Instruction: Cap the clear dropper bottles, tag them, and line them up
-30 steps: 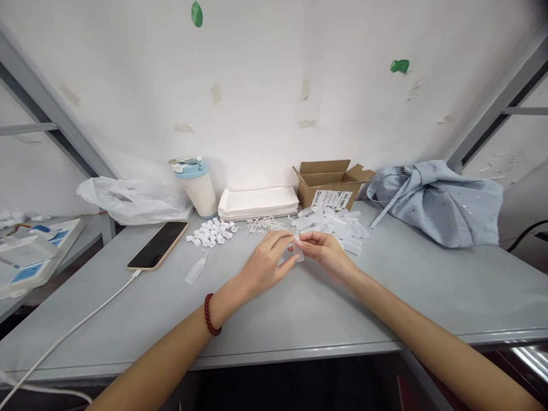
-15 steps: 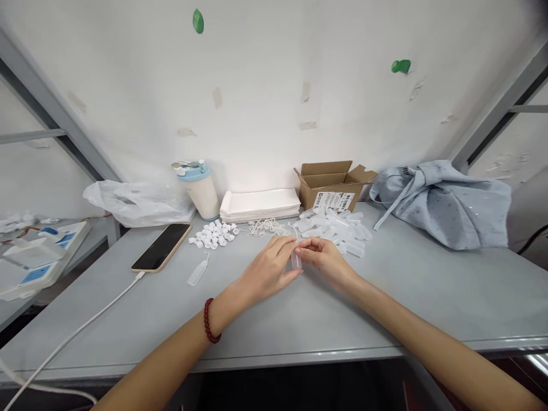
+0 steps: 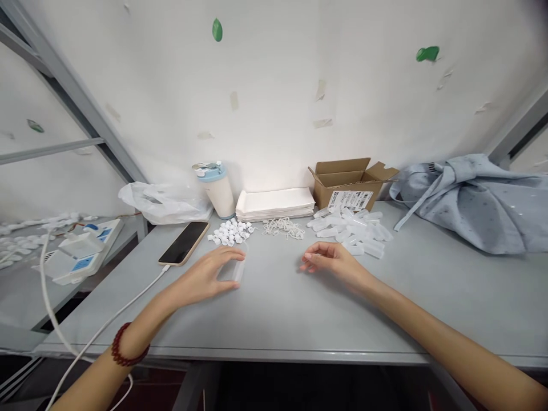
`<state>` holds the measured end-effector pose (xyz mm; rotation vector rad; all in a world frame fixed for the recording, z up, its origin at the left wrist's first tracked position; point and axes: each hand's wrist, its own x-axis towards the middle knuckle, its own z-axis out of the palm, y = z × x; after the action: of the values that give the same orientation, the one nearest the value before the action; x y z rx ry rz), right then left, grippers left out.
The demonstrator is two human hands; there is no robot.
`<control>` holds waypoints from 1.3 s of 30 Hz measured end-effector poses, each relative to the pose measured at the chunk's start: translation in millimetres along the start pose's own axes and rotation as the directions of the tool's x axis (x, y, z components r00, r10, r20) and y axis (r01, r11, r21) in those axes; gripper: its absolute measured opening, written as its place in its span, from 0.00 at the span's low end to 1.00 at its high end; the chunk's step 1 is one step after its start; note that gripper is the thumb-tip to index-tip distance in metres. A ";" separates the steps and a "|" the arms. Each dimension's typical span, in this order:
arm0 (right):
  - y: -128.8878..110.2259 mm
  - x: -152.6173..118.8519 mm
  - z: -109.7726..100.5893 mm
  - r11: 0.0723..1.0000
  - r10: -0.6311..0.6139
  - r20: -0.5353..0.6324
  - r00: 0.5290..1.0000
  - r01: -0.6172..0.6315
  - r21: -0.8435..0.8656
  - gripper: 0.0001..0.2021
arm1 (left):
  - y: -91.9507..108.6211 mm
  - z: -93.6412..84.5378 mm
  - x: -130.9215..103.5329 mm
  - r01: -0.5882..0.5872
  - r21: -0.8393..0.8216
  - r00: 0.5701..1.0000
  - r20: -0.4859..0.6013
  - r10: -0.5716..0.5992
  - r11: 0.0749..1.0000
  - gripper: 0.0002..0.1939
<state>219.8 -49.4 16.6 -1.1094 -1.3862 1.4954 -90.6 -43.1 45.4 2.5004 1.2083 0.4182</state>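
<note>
While the left hand (image 3: 202,277) pinches a translucent plastic bottle (image 3: 239,270), the right hand (image 3: 336,264) sits half-curled, contents unclear.
Bottle at left's 3 o'clock, right's 9, well apart from right; thumb-to-fingertip grip likely for control. Small white plastic caps (image 3: 231,231) at left's 1, translucent plastic bottle pile (image 3: 349,228) at right's 1, probably sorted for reach.

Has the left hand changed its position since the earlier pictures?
Yes. Judged against the phone, the left hand has moved to the left and is now much closer to it.
</note>
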 end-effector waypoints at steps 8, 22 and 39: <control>3.4 2.3 -2.9 1.000 0.023 -0.031 0.999 -0.023 -0.013 0.14 | -17.5 -15.6 -11.6 0.100 0.030 0.994 0.045 -0.101 0.995 0.22; 1.2 1.0 -4.9 0.999 0.019 -0.058 0.998 -0.021 -0.033 0.13 | -29.1 -14.5 -14.1 0.145 0.031 0.980 0.134 -0.148 0.989 0.24; -1.9 1.0 -5.0 0.999 0.021 -0.065 0.998 -0.023 -0.030 0.13 | -27.6 -19.0 -12.1 0.115 0.069 0.981 0.151 -0.125 0.991 0.24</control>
<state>224.2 -46.8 18.4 -1.1850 -1.3606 1.4455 -124.6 -33.3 49.7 2.4412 1.3175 0.1553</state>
